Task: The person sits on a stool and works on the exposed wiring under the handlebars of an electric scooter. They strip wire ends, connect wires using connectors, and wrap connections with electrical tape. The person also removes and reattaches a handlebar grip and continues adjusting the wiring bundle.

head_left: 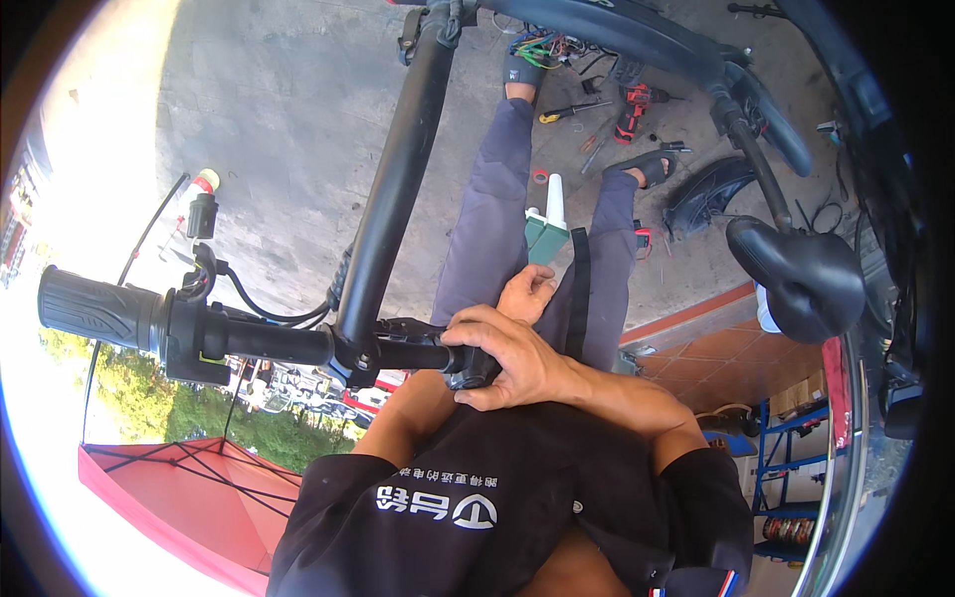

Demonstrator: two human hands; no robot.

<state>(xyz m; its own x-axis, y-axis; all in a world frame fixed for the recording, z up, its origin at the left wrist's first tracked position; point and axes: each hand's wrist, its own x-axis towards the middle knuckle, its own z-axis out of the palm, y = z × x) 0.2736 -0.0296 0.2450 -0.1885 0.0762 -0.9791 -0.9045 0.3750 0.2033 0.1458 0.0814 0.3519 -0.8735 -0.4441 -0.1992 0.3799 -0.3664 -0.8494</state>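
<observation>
A black handlebar (274,341) of a two-wheeler crosses in front of me, joined to a thick black stem (403,184). My right hand (512,356) is wrapped round a black fitting (476,367) at the handlebar's right end, thumb below and fingers over the top. My left forearm passes beneath the bar, and my left hand (527,295) shows just beyond the right one. Its fingers are curled in; whatever they hold, if anything, is hidden. At the bar's left end is a ribbed black grip (95,310), beside a lever bracket and dangling cables (269,303).
On the concrete floor lie a red drill (634,107), a yellow-handled screwdriver (572,112), tangled wires (542,48) and a black curved fender (708,194). A green and white object (546,229) appears between my legs. To the right is a black saddle (796,279).
</observation>
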